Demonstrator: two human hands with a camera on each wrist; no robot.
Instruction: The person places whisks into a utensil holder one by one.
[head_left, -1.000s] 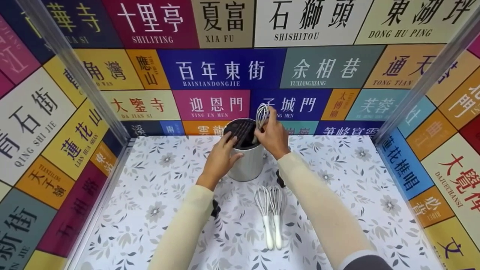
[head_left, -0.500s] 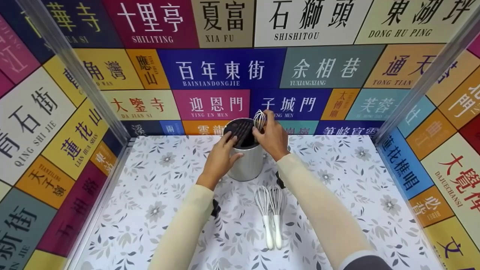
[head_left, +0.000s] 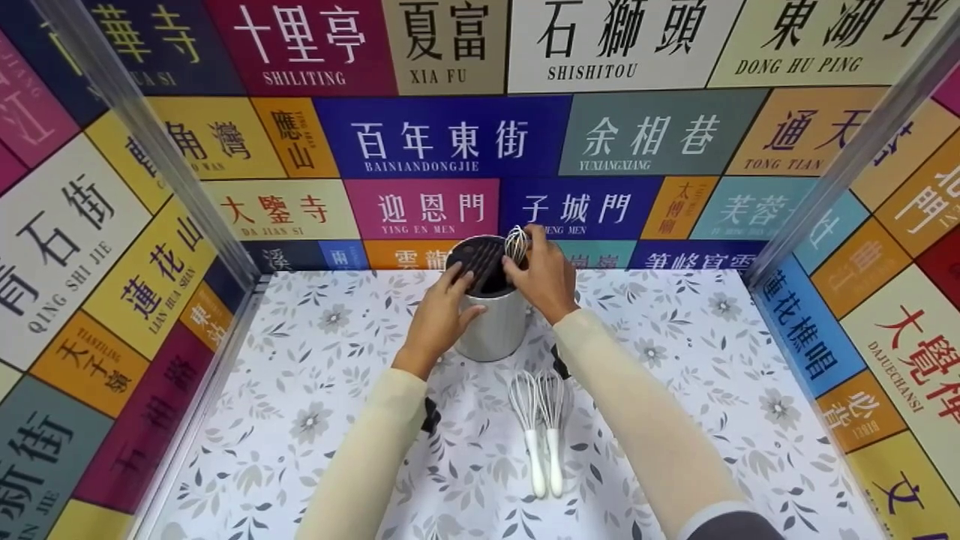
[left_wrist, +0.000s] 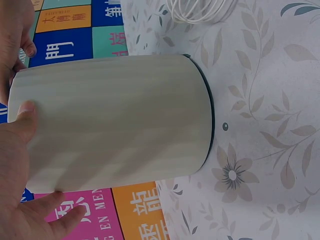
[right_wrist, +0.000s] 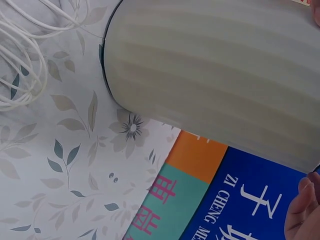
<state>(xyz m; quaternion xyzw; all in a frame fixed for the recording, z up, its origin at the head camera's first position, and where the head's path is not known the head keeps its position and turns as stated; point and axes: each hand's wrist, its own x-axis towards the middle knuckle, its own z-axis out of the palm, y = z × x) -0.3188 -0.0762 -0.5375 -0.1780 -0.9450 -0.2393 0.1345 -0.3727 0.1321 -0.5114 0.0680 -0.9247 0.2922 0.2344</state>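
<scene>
1. Head view: the canister (head_left: 491, 330) stands upright on the worktop (head_left: 337, 450); at the right of its rim the right hand (head_left: 549, 274) has a narrow grip, pinching a small whisk (head_left: 514, 244) wires up, its handle hidden by the fingers or inside the canister; at the left of the rim the left hand (head_left: 441, 319) has a wide grip, fingertips by the dark insert (head_left: 484, 255); two more whisks (head_left: 535, 465) lie side by side in front of the canister, wires toward it; best, I judge, to guide the handle straight down, clear of the insert's edges
2. Left wrist view: the left thumb lies against the canister's wall near the rim, other fingers spread alongside; a light, even touch should steady the canister without tipping it
3. Right wrist view: the right hand shows only partly, beside the canister's rim, so I cannot tell its hold from here; wires of a lying whisk show near the canister's base; easing the pinch only once the handle feels supported looks wisest
</scene>
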